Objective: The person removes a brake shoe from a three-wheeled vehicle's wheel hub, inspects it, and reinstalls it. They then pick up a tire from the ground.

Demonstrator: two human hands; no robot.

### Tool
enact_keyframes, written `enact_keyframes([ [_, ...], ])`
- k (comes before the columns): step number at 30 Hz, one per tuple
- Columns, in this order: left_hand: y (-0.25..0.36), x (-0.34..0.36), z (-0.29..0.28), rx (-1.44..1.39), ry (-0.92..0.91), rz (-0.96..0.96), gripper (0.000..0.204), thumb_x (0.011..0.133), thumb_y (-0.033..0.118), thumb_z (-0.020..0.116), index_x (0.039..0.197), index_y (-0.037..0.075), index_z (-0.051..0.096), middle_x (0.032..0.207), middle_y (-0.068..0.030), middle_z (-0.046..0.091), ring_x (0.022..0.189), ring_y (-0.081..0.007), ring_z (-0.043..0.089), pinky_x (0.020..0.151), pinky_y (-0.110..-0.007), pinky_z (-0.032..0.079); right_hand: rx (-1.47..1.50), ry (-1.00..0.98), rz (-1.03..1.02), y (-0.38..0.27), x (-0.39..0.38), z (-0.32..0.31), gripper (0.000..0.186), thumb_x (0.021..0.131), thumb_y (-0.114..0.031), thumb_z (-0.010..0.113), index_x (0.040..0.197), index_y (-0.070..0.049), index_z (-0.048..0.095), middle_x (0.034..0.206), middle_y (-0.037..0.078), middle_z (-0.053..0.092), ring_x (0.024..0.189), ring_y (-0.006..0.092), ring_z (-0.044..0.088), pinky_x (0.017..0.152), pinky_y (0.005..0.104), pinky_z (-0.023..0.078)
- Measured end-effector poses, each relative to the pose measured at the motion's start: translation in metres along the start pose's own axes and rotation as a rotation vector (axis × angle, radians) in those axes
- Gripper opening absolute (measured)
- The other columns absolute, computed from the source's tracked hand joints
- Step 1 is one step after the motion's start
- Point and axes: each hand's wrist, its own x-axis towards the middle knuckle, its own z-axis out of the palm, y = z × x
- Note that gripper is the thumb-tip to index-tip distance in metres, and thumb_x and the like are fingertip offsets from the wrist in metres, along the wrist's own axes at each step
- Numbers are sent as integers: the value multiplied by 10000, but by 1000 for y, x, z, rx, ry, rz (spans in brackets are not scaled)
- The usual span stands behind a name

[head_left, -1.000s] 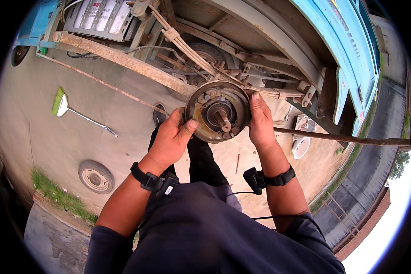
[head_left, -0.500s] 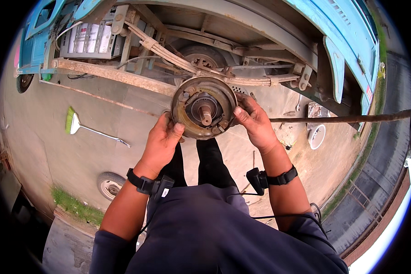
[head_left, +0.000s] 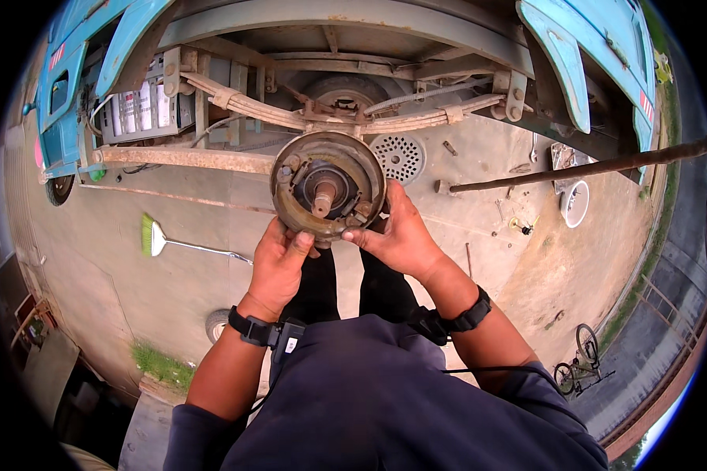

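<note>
A round, grimy brake assembly (head_left: 292, 206) with curved shoes sits at the end of the vehicle's axle, below the leaf spring. From its centre sticks a rusty axle shaft (head_left: 324, 199). At the lower left rim, my left hand (head_left: 276, 263) has its thumb on the front edge and its fingers curled behind. My right hand (head_left: 404, 239) grips the lower right rim, thumb on the bottom edge, fingers mostly hidden behind it. Both hands are closed on the assembly.
Above are a rusty leaf spring (head_left: 251, 108) and the blue vehicle body (head_left: 558, 63). A long metal bar (head_left: 573, 170) juts in from the right. On the ground lie a perforated disc (head_left: 398, 157), a white basin (head_left: 575, 204), a broom (head_left: 155, 235) and a bicycle (head_left: 583, 365).
My right hand has slid down the rim from the right side to the lower right. My view has shifted, so the assembly appears further left. My left hand stays at the lower left rim.
</note>
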Motion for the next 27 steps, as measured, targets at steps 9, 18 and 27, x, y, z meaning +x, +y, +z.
enact_keyframes([
  [9, -3, -2, 3, 0, 5, -2, 470, 1007, 356, 638, 1305, 18, 505, 1129, -70, 661, 946, -144, 635, 787, -280, 501, -6, 76, -25, 4, -1, 9, 819, 686, -256, 938, 1288, 23, 458, 1205, 210, 555, 1164, 341, 561, 1006, 421, 458],
  [18, 5, -4, 5, 35, -3, -35, 466, 1028, 371, 594, 1324, 26, 491, 1146, -82, 669, 937, -160, 651, 787, -287, 502, -415, 316, -284, -15, 13, -29, 400, 916, -387, 713, 964, -22, 557, 814, 147, 649, 736, 340, 655, 640, 405, 524],
  [27, -1, -5, 16, 0, 52, -7, 447, 1056, 369, 532, 1324, 23, 444, 1134, -114, 673, 912, -182, 679, 756, -299, 515, -860, -1, -337, -57, 42, -45, 311, 889, -355, 669, 794, -66, 605, 730, 134, 684, 677, 341, 683, 596, 446, 538],
])
